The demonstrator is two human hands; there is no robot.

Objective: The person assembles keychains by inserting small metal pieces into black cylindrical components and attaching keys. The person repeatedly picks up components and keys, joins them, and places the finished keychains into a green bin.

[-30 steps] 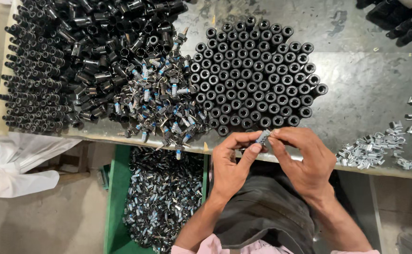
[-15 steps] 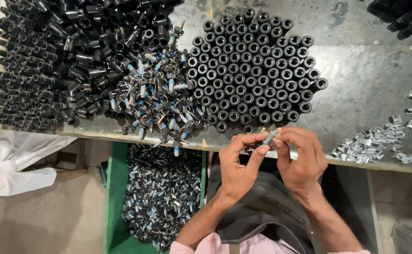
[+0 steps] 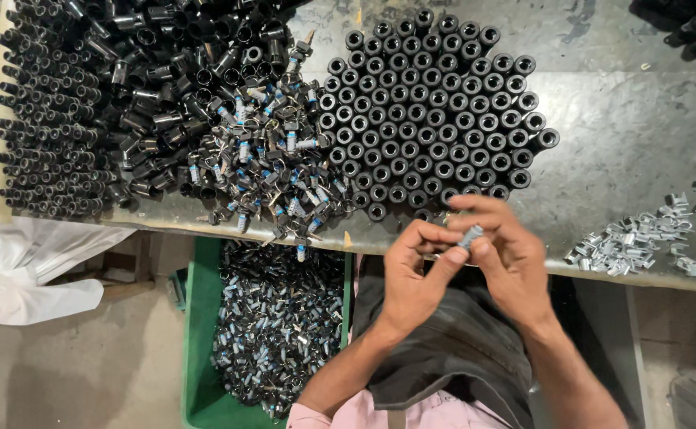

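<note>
While both hands have drifted slightly right along the counter [image 3: 602,135] edge, the small silvery blue-tipped part [image 3: 469,236] remains pinched between the right hand [image 3: 507,258] grip and left hand [image 3: 413,274] fingertips, just below the upright black tubes [image 3: 435,111], suggesting fitting continues.

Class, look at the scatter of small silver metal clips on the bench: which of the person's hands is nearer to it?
The right hand; it is directly beside the silver clips, on their left. The left hand is farther left, beyond the right hand.
</note>
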